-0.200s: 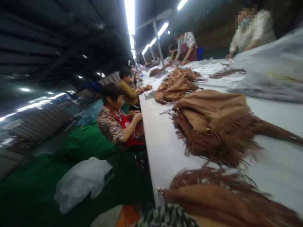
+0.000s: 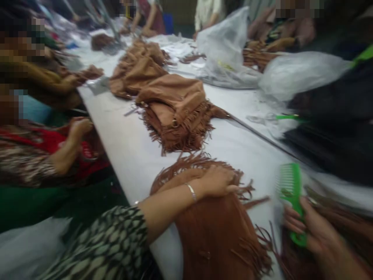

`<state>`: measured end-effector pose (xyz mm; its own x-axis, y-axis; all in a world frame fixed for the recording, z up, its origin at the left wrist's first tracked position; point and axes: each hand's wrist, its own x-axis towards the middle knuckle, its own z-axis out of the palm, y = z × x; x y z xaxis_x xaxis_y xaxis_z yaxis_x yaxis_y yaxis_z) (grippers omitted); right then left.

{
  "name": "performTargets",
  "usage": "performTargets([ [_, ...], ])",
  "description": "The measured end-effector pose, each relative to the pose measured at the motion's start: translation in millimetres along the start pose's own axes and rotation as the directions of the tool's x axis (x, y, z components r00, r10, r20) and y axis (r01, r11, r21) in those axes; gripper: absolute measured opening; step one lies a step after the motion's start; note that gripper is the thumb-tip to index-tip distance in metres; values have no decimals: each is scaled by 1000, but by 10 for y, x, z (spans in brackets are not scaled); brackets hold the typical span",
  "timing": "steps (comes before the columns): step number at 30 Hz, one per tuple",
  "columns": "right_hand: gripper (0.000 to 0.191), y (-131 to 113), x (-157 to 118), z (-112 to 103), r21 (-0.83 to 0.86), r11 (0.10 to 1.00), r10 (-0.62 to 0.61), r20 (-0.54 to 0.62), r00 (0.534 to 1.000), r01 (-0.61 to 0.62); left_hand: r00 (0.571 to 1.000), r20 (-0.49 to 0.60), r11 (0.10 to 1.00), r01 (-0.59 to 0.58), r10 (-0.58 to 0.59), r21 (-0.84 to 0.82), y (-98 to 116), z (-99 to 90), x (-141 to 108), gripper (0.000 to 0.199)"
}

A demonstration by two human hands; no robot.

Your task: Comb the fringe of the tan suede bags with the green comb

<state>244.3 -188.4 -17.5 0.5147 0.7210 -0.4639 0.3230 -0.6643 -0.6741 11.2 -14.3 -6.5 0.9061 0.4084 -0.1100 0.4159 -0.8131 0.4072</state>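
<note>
At the near end of the white table (image 2: 124, 151), a fringed brown bag (image 2: 215, 233) lies flat; the left hand (image 2: 217, 181) rests on it palm down, loosely open without a clear grip, and even pressure there should steady it. The right hand (image 2: 310, 227) is closed round a green comb (image 2: 295, 188), apart from the bag; light strokes along the fringe (image 2: 259, 254) should avoid snags

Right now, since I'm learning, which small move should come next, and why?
Perhaps bring the green comb to the fringe of the brown bag: the right hand holds the comb apart from that bag, on which the left hand rests.
</note>
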Motion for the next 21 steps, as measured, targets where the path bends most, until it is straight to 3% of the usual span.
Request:
performTargets([
  [2,51,30,-56,-132,136,987,106,-126,986,-89,992,24,992,-126,127,-14,115,171,-23,39],
  [4,53,-23,-16,-166,162,981,143,-219,965,-109,986,-25,986,-167,168,18,87,279,-125,35],
  [7,64,-126,-2,-102,45,998,62,-264,963,-52,976,-147,987,-154,159,44,14,406,-283,33],
  [9,71,-169,-100,7,-51,998,-52,-193,980,42,968,-197,987,-153,159,42,3,487,-355,28],
  [12,75,-189,-359,246,-89,983,-158,60,986,163,944,-268,981,-187,192,41,-7,591,-438,21],
  [14,72,-179,-518,421,-12,977,-204,258,944,214,921,-315,973,-225,231,55,-32,640,-492,23],
  [16,68,-156,-607,572,85,963,-266,422,867,254,902,-337,962,-262,270,70,-65,679,-541,24],
  [18,65,-125,-619,670,95,951,-303,487,819,295,897,-329,955,-287,296,76,-91,719,-577,24],
  [21,58,-79,-552,710,-186,930,-217,416,883,316,900,-326,957,-280,289,74,-102,784,-616,24],
])
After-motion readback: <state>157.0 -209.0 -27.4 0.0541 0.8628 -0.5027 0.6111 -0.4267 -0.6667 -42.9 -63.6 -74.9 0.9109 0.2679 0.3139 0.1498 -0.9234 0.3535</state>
